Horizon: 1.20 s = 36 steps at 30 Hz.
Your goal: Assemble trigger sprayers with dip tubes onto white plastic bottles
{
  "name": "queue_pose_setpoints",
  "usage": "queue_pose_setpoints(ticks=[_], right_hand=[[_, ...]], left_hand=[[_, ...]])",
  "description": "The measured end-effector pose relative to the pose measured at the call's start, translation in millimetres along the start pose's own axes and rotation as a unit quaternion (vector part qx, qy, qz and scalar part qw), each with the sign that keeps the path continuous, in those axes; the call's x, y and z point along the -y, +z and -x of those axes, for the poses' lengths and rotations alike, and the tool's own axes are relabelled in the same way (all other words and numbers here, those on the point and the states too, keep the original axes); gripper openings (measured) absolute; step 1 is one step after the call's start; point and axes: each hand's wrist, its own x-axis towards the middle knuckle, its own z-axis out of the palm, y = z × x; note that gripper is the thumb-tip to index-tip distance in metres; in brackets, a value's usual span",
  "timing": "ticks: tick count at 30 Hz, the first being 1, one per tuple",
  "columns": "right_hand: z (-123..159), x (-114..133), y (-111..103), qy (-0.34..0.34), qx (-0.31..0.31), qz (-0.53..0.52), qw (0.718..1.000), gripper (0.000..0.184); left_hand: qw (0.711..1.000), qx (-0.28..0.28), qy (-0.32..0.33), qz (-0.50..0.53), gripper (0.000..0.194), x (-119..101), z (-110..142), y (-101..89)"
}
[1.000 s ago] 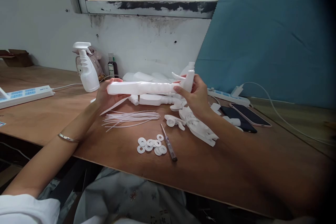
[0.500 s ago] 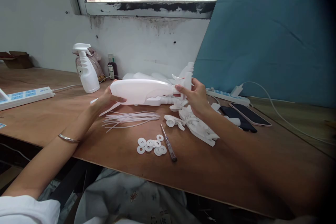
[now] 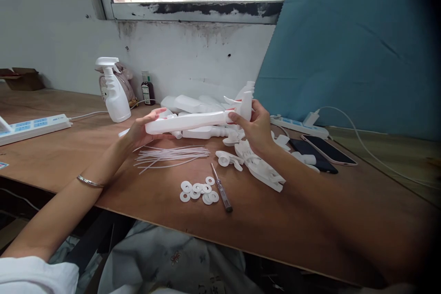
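A translucent white spray bottle [image 3: 186, 122] lies sideways in the air between my hands, its narrow side facing me. My left hand [image 3: 139, 129] cups the base, with fingers spread above and below it. At the neck, my right hand [image 3: 257, 124] is closed round the trigger sprayer head [image 3: 245, 106], thumb against the collar. Under the bottle, thin white tubes [image 3: 172, 154] lie in a bundle. Loose white sprayer heads [image 3: 260, 167] are heaped below my right hand. Several white ring washers [image 3: 197, 188] lie near a screwdriver [image 3: 222, 189] with a clear handle.
More white bottles [image 3: 193, 102] lie along the wall behind my hands. An upright spray bottle [image 3: 117, 96] stands at the left, beside a dark glass bottle [image 3: 147, 91]. Power strips [image 3: 36, 127] sit at both sides. Phones [image 3: 329, 149] lie at the right.
The bottle has turned about its long axis, from its broad side to its narrow side. My left hand's fingers have opened out round the base; my right hand stays on the sprayer head.
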Motion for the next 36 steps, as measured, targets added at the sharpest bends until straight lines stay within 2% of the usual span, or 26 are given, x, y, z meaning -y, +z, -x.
queue_pose_setpoints(ticks=[4, 10, 13, 20, 23, 26, 28, 31, 36], right_hand=[[0.6, 2.8, 0.5, 0.008, -0.004, 0.002, 1.000, 0.033], [-2.0, -1.2, -0.2, 0.041, -0.011, -0.021, 0.999, 0.030], [-2.9, -2.6, -1.4, 0.034, -0.005, -0.022, 0.999, 0.030], [-0.7, 4.8, -2.4, -0.026, 0.013, 0.021, 0.999, 0.032], [-0.5, 5.7, -1.9, -0.017, 0.010, 0.003, 1.000, 0.028], [-3.1, 2.0, -2.8, 0.047, 0.006, -0.033, 0.998, 0.024], [-5.4, -1.5, -3.8, 0.116, 0.012, -0.071, 0.991, 0.022], [-7.2, -5.5, -4.8, 0.202, 0.043, -0.129, 0.970, 0.019], [-4.9, -7.0, -2.2, 0.296, 0.109, -0.187, 0.930, 0.013]], left_hand=[[0.999, -0.031, 0.017, -0.011, 0.048, 2.5, -2.7, -2.8], [0.996, 0.011, 0.048, -0.070, 0.048, 0.8, 0.6, 2.6], [0.994, 0.017, 0.057, -0.091, 0.053, 2.3, 1.7, 4.4], [0.963, -0.058, 0.130, -0.229, 0.066, 7.7, -4.8, -0.3], [0.931, -0.112, 0.168, -0.304, 0.069, 6.9, -6.3, -4.5], [0.874, -0.177, 0.222, -0.395, 0.069, 5.6, -4.1, -3.8], [0.844, -0.211, 0.276, -0.409, 0.065, 5.0, -0.9, 0.3], [0.822, -0.218, 0.358, -0.384, 0.052, 3.7, 3.4, 7.7], [0.787, -0.243, 0.445, -0.353, 0.034, 1.9, 3.4, 8.4]])
